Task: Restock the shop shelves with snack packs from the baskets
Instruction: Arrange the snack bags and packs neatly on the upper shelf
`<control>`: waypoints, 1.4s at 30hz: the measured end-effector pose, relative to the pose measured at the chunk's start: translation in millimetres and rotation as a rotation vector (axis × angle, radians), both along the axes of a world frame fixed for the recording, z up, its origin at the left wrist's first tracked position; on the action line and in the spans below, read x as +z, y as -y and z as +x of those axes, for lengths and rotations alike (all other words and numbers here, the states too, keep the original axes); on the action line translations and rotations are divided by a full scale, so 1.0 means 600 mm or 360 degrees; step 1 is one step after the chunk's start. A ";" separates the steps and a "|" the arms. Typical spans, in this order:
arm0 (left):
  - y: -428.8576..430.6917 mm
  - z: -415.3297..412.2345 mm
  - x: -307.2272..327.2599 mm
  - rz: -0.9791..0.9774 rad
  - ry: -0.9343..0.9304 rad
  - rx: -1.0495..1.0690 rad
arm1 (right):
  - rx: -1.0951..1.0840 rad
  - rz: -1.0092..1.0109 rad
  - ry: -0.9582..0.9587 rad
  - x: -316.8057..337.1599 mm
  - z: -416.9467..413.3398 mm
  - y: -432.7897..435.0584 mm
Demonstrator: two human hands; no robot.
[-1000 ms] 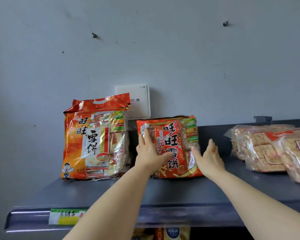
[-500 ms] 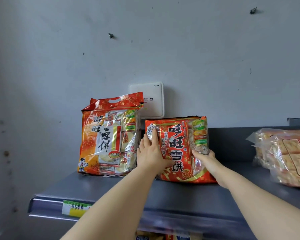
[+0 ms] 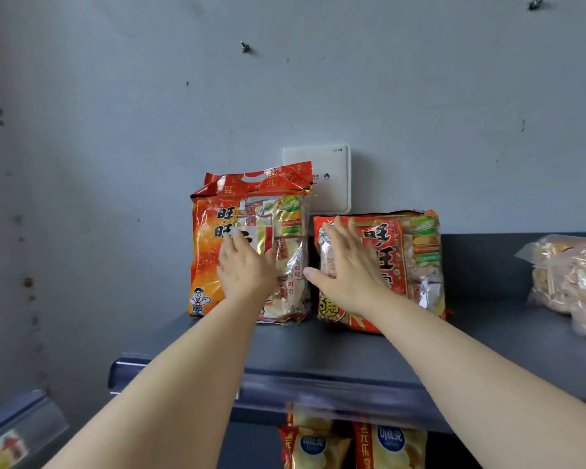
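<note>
Hands first: left hand (image 3: 247, 269) is flat & open, fingers spread, palm pressed on the front of the tall orange snack pack (image 3: 251, 245). It grips nothing, just touches. Right hand (image 3: 347, 269) is open too, fingers up, thumb poking out to the left, palm flat on the front of the red snack pack (image 3: 379, 269). Both arms are bare & reach up from the bottom of the view. The 2 packs stand upright side by side on the gray shelf (image 3: 318, 353), close together w/ a thin dark gap between them. Orange pack is on the left; it is taller, has a red top strip w/ a handle hole & a little cartoon kid at its bottom left corner. Red pack is shorter, w/ big black letters & a see-through part on its right side. Both sit near the back of the shelf, by the gray wall (image 3: 149, 130). A white box (image 3: 325, 177) is on the wall right behind them, partly hidden by the orange pack's top. Far right on the same shelf lie clear bags of snacks (image 3: 569, 275), well apart from the red pack. Under the shelf, yellow & red bags (image 3: 352, 445) w/ blue circles peek out. At bottom left is another shelf edge w/ a blurry label (image 3: 4, 448); can't read it. Small dark marks dot the wall.
</note>
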State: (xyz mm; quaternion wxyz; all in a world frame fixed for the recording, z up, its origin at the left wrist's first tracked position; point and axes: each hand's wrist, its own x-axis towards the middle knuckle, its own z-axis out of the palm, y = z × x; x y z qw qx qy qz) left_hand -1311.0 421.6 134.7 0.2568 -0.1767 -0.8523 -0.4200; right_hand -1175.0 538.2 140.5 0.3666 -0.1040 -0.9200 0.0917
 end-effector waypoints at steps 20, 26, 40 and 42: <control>0.087 -0.267 -0.017 0.0798 0.1066 -0.0472 | -0.0193 0.0048 0.0389 -0.104 -0.189 0.092; 0.069 -0.266 -0.025 0.0795 0.1029 -0.0526 | -0.0337 0.0069 0.0175 -0.097 -0.185 0.097; 0.043 -0.094 0.010 0.0444 0.0202 -0.0103 | -0.0182 0.0173 0.0074 -0.067 -0.103 0.110; 0.029 -0.050 0.008 0.0352 0.0229 -0.0155 | -0.0202 0.0156 0.0087 -0.063 -0.064 0.102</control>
